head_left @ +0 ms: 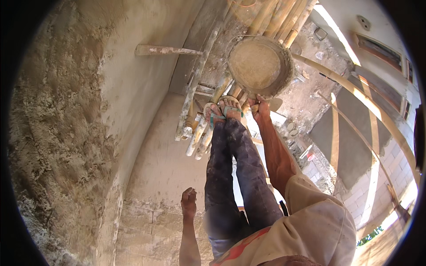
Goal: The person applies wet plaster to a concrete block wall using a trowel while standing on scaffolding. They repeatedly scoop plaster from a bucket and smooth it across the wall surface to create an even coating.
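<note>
The fingers of your right hand [261, 109] are curled in at the near edge of the round basin [287, 80]; I cannot tell whether they grip its rim or the handle of the flat, brown, rounded piece [275, 105] that shows just beside them. Your left hand [188, 203] is well apart from it, low and near your thigh, its fingers loosely bent; no held thing shows, though I cannot tell how fully they close.

The basin sits ahead of your sandalled feet, over the bamboo poles [284, 20], and a broad layer of grey-brown mix [257, 64] lies in it, so the supply looks far from used up. Your feet [230, 105] are together on those poles, just short of the basin.

Farther out, I judge the wall covering to be partway along. The left wall [144, 26] has a smooth stretch that looks done, while its outer part, the rough brown patch [62, 111], looks unfinished. To your right, the grey coated panel [341, 133] looks covered, but the pale blocks [396, 156] beside it are bare and appear to be left.
</note>
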Demonstrator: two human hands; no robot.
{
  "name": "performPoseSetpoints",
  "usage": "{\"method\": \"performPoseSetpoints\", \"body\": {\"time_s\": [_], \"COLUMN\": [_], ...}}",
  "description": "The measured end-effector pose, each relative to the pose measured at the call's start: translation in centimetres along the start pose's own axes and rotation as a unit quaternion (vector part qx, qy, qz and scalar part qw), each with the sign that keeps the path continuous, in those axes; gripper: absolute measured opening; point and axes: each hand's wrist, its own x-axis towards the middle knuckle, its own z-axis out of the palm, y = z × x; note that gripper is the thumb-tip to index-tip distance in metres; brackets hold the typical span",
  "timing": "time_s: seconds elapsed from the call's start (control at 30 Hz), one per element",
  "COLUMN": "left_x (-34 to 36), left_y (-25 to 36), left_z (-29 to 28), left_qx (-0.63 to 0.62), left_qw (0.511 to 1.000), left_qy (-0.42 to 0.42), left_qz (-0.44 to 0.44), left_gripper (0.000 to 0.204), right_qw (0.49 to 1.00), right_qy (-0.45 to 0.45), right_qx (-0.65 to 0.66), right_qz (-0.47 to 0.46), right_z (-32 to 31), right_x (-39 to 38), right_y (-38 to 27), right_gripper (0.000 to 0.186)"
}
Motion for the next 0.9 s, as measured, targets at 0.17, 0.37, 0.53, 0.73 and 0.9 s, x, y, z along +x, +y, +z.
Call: {"method": "performPoseSetpoints", "body": {"time_s": [0.17, 0.37, 0.53, 0.73, 0.9], "left_x": [-1.0, -1.3, -2.3, -3.7, -2.7], "left_y": [-0.5, 3.4, 9.2, 4.8, 2.9], "left_z": [2.6, 3.8, 5.3, 8.4, 9.7], "left_qx": [-0.022, -0.005, -0.063, 0.268, 0.324], "left_qw": [0.999, 0.998, 0.995, 0.949, 0.925], "left_qy": [-0.016, -0.055, -0.068, 0.022, 0.078], "left_qz": [-0.038, -0.006, 0.037, 0.164, 0.181], "left_gripper": [0.037, 0.054, 0.056, 0.060, 0.059], "right_qw": [0.998, 0.981, 0.819, 0.447, 0.220], "right_qy": [0.054, 0.113, 0.100, -0.085, -0.102], "right_qx": [0.005, -0.142, -0.545, -0.846, -0.903], "right_qz": [0.034, 0.062, -0.146, -0.278, -0.355], "right_z": [-2.4, -3.2, -11.6, -5.4, 1.2], "right_x": [-2.7, -6.3, -9.9, -11.4, -2.5], "right_y": [3.0, 0.0, -10.1, -20.0, -21.5], "right_gripper": [0.014, 0.024, 0.034, 0.029, 0.034]}}
